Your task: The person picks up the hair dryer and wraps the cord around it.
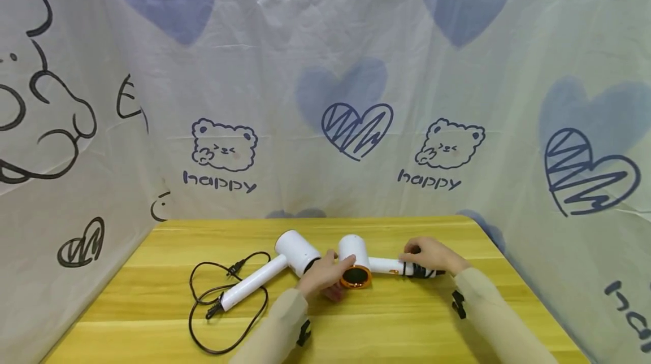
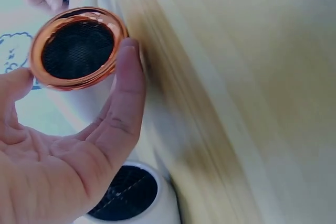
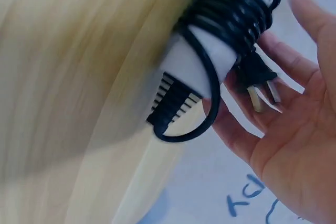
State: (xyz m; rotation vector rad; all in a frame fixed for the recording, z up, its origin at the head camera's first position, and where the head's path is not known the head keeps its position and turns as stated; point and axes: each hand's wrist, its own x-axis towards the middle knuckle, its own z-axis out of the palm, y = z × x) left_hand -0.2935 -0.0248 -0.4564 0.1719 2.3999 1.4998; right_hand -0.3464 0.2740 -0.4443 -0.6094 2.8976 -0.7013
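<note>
A white hair dryer with a copper-coloured ring lies on the table, handle to the right. My left hand holds its head, thumb and fingers on opposite sides of the ring. My right hand is at the handle's far end; in the right wrist view its fingers extend behind the handle, with the thumb apart. Black cord is coiled round that handle, its two-pin plug hanging by the fingers. A second white hair dryer lies left of my left hand.
The second dryer's black cord loops loosely over the yellow wood-grain table, with its plug beyond the handle. A printed white cloth hangs behind the table and on both sides.
</note>
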